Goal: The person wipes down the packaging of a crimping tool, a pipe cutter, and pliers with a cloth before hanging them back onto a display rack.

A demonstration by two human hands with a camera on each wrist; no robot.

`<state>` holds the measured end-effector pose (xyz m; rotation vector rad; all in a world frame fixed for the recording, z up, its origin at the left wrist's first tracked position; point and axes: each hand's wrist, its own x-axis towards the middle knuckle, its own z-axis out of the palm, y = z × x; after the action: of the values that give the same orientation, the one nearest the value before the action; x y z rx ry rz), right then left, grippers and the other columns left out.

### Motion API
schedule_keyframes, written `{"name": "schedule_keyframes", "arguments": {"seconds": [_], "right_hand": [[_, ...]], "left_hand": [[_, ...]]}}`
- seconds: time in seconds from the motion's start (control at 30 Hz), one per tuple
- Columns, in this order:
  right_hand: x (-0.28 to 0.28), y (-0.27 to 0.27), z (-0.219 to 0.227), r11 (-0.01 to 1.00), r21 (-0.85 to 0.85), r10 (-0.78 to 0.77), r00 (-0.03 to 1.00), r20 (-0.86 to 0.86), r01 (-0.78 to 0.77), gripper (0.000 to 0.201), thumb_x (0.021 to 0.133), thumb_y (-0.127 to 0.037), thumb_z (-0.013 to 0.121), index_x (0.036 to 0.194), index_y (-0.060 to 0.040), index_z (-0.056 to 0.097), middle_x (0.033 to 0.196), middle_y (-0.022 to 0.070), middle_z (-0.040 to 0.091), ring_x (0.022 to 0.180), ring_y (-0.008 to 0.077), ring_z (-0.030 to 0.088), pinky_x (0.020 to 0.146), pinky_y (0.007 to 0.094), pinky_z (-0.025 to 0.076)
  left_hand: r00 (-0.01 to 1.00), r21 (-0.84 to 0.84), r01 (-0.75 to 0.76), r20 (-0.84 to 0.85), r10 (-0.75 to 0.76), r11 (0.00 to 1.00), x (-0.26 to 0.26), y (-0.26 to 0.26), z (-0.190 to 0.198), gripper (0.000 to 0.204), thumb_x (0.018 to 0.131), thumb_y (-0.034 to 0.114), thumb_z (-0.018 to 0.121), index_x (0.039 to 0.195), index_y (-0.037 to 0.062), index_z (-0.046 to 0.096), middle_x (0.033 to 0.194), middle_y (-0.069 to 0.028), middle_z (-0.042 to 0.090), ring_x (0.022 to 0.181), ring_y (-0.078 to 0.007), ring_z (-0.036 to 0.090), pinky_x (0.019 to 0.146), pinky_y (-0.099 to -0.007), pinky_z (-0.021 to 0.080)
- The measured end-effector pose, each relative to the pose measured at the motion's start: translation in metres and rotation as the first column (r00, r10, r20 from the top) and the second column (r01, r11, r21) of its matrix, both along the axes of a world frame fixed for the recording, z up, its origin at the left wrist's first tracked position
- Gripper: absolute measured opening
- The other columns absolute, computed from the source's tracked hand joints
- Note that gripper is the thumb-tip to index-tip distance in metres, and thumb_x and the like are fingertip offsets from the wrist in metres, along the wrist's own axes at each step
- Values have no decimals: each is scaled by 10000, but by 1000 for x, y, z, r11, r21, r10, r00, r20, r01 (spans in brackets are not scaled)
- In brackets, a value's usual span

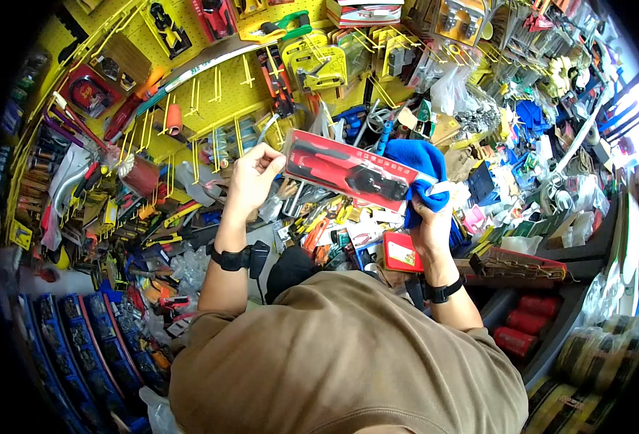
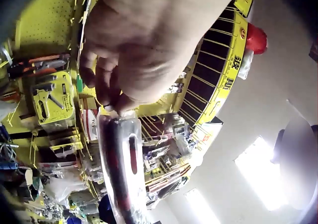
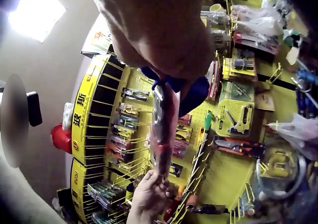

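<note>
A clear blister pack [image 1: 352, 172] with a red backing card hangs tilted between my two hands in the head view. Inside lies a hand tool with black and red handles. My left hand [image 1: 253, 181] pinches its left end between thumb and fingers, and the left wrist view shows those fingertips at the end of the pack [image 2: 121, 169]. At the other end my right hand [image 1: 433, 226] grips a bunched blue cloth [image 1: 417, 159] against the pack. The right wrist view shows the cloth [image 3: 194, 97] partly hidden behind the hand.
Ahead rises a yellow pegboard [image 1: 222, 90] with hooks and packaged tools. Below the pack is a heap of loose tools, with a red box [image 1: 402, 252] near the right forearm. Blue parts bins [image 1: 81, 354] stand at lower left, red rolls [image 1: 525, 325] at lower right.
</note>
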<state>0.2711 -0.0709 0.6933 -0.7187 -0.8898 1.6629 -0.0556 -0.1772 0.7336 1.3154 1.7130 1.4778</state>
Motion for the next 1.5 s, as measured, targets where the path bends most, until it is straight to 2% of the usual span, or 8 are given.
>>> {"name": "schedule_keyframes", "arguments": {"seconds": [0.13, 0.33, 0.47, 0.73, 0.83, 1.1, 1.27, 1.5], "right_hand": [[-2, 0, 7, 999, -39, -26, 999, -20, 25, 575, 789, 208, 576, 1289, -70, 525, 1186, 60, 631, 1073, 193, 624, 973, 344, 499], [6, 4, 2, 988, 80, -139, 984, 115, 131, 624, 752, 212, 571, 1307, -70, 521, 1111, 33, 616, 1006, 166, 610, 934, 316, 496], [19, 13, -6, 999, 25, -42, 994, 103, 40, 650, 730, 217, 565, 1310, -73, 524, 1137, 32, 605, 1033, 166, 597, 930, 310, 493], [15, 13, 1, 999, 27, -40, 991, 127, 37, 719, 711, 221, 591, 1355, -84, 498, 1207, 60, 592, 1089, 195, 591, 973, 339, 483], [7, 8, 14, 992, 19, -124, 989, 84, 122, 484, 751, 194, 544, 1149, -81, 544, 977, 4, 600, 852, 139, 595, 806, 282, 496], [13, 11, 10, 997, 68, -47, 996, 71, 42, 729, 713, 243, 561, 1363, -82, 499, 1201, 56, 596, 1081, 189, 599, 973, 323, 489], [9, 7, 23, 998, 52, -21, 999, 30, 20, 685, 724, 241, 557, 1331, -72, 514, 1186, 57, 602, 1066, 186, 604, 964, 325, 495], [2, 8, 31, 999, 14, 38, 998, -41, -38, 611, 754, 209, 553, 1292, -81, 531, 1163, 56, 624, 1037, 184, 617, 951, 328, 499]], "left_hand": [[994, -36, 95, 52, -93, 995, -2, -1, -4, 110, 987, 114, 621, 978, 18, 568, 858, 24, 592, 776, -43, 566, 720, -229, 498], [944, -141, 132, -285, -167, 981, 1, -5, 1, 97, 1031, 129, 527, 1023, 33, 534, 1084, -123, 696, 855, -119, 668, 721, -265, 523], [930, -32, 49, 366, -34, 998, 1, 1, -9, 118, 1015, 140, 573, 1080, 44, 552, 927, -88, 713, 727, -131, 660, 612, -236, 480], [737, 58, 213, 646, -199, 975, -5, 6, -23, 137, 942, 160, 685, 995, 56, 613, 767, 9, 600, 638, -93, 569, 581, -244, 476], [589, 197, 225, 753, -294, 954, -3, 0, -29, 152, 921, 128, 704, 1029, 32, 661, 773, 3, 613, 650, -90, 550, 595, -247, 458], [654, 130, 213, 717, -240, 969, -10, -6, -24, 195, 902, 120, 727, 1052, 4, 679, 804, 7, 649, 650, -52, 535, 599, -207, 437], [532, 279, 403, 703, -472, 871, -9, -8, -10, 287, 880, 168, 761, 1087, 3, 651, 911, -11, 693, 644, -38, 510, 606, -176, 419], [533, 361, 371, 672, -514, 856, -13, 0, 3, 271, 1003, 178, 592, 1211, 9, 551, 1148, -78, 650, 1072, -164, 636, 981, -338, 487]]}}
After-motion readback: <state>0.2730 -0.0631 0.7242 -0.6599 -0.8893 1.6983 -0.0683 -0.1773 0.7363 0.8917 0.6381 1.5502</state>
